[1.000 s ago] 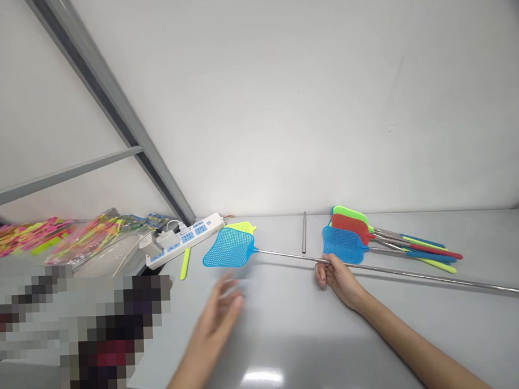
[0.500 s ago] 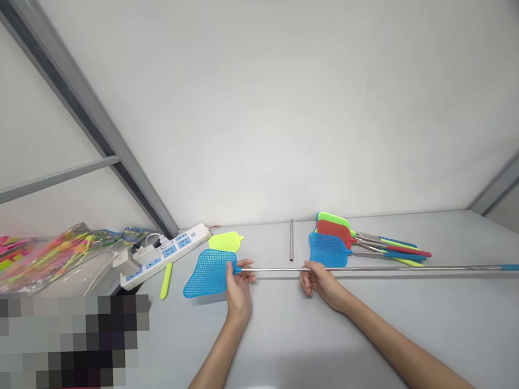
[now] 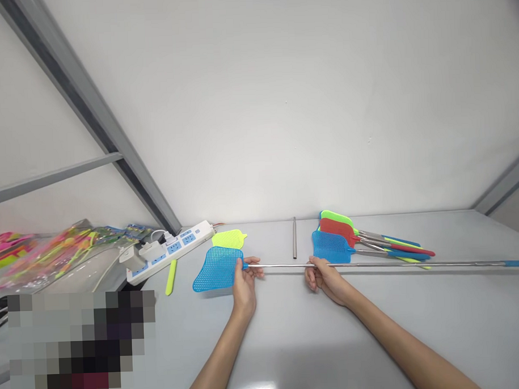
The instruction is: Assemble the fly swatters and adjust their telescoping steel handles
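A blue fly swatter with a long, extended metal rod lies across both hands, its blue handle reaching the right edge. My left hand pinches it at the neck, where the mesh head joins the rod. Farther along, my right hand has thumb and fingers closed on the rod. Just behind the held head lies a loose yellow-green swatter head. A short metal tube rests upright in view, behind the gap between my hands. Beyond my right hand is a pile of swatters, a blue one on top.
A white power strip with plugs stands at the back left. Near it lies a yellow-green handle. Plastic bags with colourful contents are at the far left. A wall closes off the back of the grey table.
The blue swatter's head tilts a little differently and appears slightly farther right. The whole scene has shifted slightly right with the camera. Both hands keep their hold on the swatter.
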{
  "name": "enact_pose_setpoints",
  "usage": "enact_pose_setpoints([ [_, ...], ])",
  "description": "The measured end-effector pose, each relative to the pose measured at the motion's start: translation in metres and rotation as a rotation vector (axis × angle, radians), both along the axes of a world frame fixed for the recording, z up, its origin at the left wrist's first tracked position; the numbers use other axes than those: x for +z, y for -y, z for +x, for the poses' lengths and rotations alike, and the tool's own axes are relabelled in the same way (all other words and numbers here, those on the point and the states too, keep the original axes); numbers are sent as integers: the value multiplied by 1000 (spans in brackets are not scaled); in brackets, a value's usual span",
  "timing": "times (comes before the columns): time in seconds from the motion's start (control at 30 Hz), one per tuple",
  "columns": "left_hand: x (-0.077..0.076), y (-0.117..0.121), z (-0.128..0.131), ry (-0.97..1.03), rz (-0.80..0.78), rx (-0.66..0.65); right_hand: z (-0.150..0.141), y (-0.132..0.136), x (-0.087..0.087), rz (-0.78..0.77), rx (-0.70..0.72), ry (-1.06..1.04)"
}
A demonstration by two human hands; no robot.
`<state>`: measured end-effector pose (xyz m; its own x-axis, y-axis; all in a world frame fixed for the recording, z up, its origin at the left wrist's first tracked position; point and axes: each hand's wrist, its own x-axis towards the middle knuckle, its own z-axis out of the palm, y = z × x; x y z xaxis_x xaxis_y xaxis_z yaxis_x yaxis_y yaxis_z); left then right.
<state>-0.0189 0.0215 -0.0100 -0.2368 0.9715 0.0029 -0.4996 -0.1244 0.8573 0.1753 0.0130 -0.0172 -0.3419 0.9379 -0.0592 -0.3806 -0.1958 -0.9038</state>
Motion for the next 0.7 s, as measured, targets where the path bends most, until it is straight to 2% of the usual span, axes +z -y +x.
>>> enact_pose_setpoints([
  [0.27,3,5,0,-53,-14,-68,-2,-1,1,-14,-6,-10],
  [0.7,1,4,-1,-69,-75,-56,-4,1,1,-24,-21,3],
])
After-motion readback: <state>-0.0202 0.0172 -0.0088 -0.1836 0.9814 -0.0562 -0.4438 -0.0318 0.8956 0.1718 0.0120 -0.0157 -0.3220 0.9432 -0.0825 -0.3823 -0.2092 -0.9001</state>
